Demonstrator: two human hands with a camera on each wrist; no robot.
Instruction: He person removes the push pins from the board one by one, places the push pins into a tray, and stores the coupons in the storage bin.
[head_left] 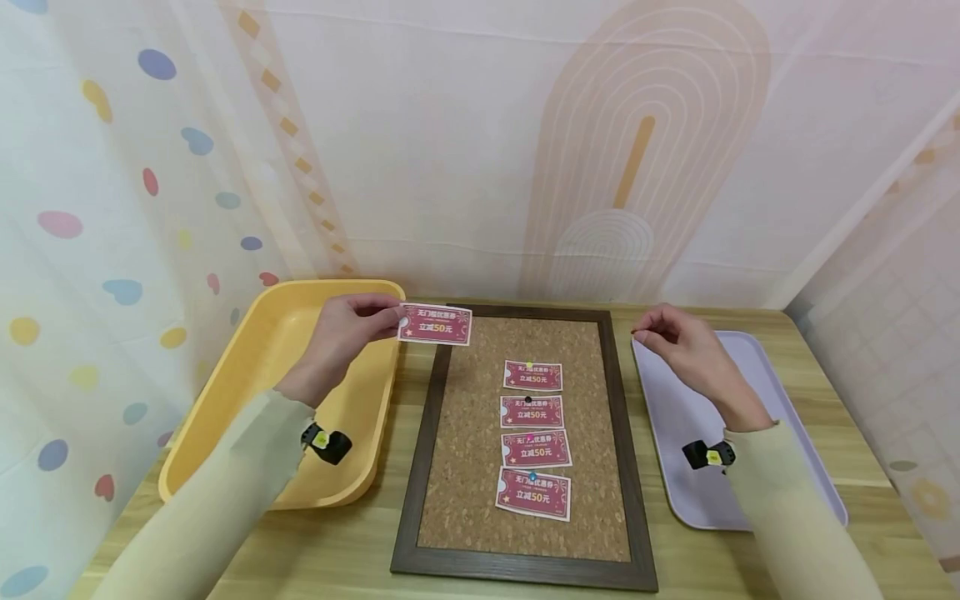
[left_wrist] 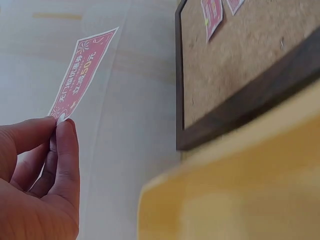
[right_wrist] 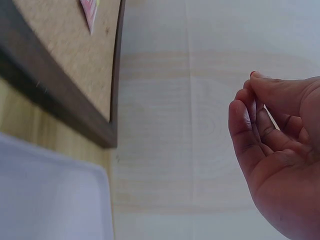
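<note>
My left hand (head_left: 337, 337) pinches a red-and-white paper coupon (head_left: 437, 327) by its left end, holding it up over the board's far left corner. My right hand (head_left: 688, 354) is raised near the lilac tray's far left corner. Between its thumb and fingertips shows a bit of a red push pin (right_wrist: 253, 74), mostly hidden. The dark-framed cork board (head_left: 461, 500) lies between the hands. In a column down its right half are several matching coupons (head_left: 531, 414), each with a coloured pin at its top edge: yellow, black, pink and blue.
A deep yellow bin (head_left: 225, 392) stands left of the board, under my left forearm. The shallow lilac tray (head_left: 738, 346) is on the right, partly covered by my right arm. All rest on a wooden table (head_left: 337, 550) against a patterned curtain (head_left: 450, 167).
</note>
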